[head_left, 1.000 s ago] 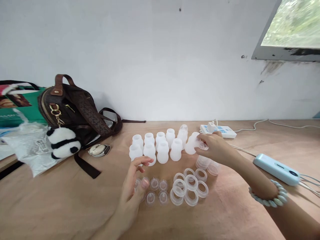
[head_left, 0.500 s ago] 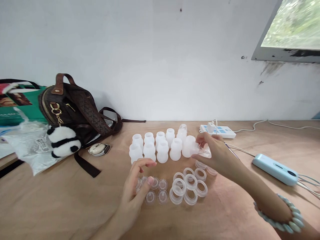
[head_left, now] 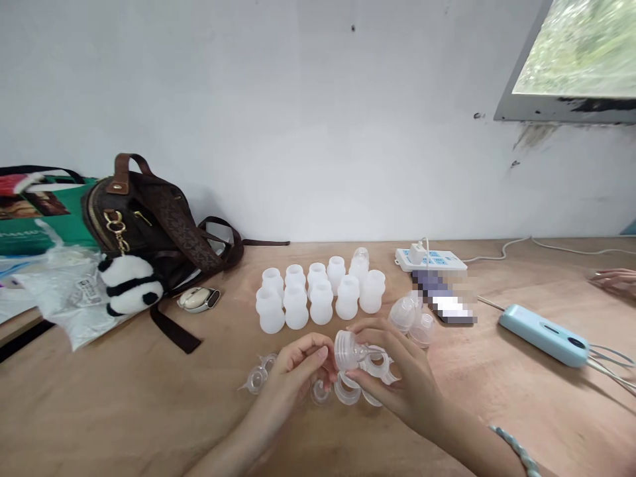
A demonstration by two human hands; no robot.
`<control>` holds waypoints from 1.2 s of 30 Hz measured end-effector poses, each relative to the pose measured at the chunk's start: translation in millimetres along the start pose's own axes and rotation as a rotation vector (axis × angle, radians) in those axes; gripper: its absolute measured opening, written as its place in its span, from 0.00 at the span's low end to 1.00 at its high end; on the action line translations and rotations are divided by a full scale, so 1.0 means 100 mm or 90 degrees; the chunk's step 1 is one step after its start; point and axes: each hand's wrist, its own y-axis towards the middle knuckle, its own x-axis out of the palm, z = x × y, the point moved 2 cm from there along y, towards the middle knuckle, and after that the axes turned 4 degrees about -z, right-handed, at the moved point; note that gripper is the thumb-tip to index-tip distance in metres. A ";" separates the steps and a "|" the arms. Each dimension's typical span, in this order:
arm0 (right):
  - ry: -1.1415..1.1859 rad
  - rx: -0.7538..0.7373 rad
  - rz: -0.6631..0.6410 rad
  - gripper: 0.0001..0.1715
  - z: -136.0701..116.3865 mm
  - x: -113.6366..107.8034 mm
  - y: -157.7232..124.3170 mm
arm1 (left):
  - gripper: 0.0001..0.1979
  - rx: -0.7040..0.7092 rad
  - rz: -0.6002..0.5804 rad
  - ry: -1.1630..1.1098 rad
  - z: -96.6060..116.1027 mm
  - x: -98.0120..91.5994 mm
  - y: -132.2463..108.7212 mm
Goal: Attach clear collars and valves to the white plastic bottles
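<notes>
Seemingly mid-fitting, the right hand (head_left: 400, 374) pinches a clear teat piece (head_left: 346, 351). The left hand (head_left: 301, 368) curls beside it, hold unclear; steady alignment seems needed next.

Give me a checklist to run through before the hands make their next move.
1. Clear, ridged plastic collar with pointed tip gripped in right hand: ok.
2. Left hand touching the collar: cannot tell; fingertips are close beside it.
3. Milky-white, waisted plastic bottles upright: ok.
4. Domes on all bottles: not ok; only one back-row bottle bears a clear, rounded plastic dome.
5. Clear, round plastic rings fully visible: not ok; right hand covers some.
6. Another person's hand apart from the bottles: ok.
</notes>
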 end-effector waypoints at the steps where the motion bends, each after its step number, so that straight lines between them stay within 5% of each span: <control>1: -0.010 -0.019 0.006 0.13 -0.02 0.01 0.00 | 0.17 -0.010 -0.012 -0.014 0.00 0.01 -0.01; 15: -0.095 -0.121 -0.075 0.09 -0.19 0.04 -0.01 | 0.09 -0.099 0.017 -0.005 0.02 0.02 -0.08; 19: -0.065 -0.063 -0.100 0.09 -0.18 0.05 -0.07 | 0.08 -0.124 0.022 0.005 0.04 0.03 -0.11; 23: -0.069 0.016 -0.124 0.28 -0.18 0.06 -0.09 | 0.08 -0.146 -0.023 0.017 0.01 0.03 -0.12; 29: 0.024 0.008 -0.120 0.17 -0.20 0.06 -0.05 | 0.08 -0.156 -0.032 -0.025 -0.01 0.03 -0.14; 36: 0.273 0.125 -0.050 0.22 -0.13 0.08 -0.10 | 0.12 -0.135 -0.102 -0.046 0.02 0.07 -0.17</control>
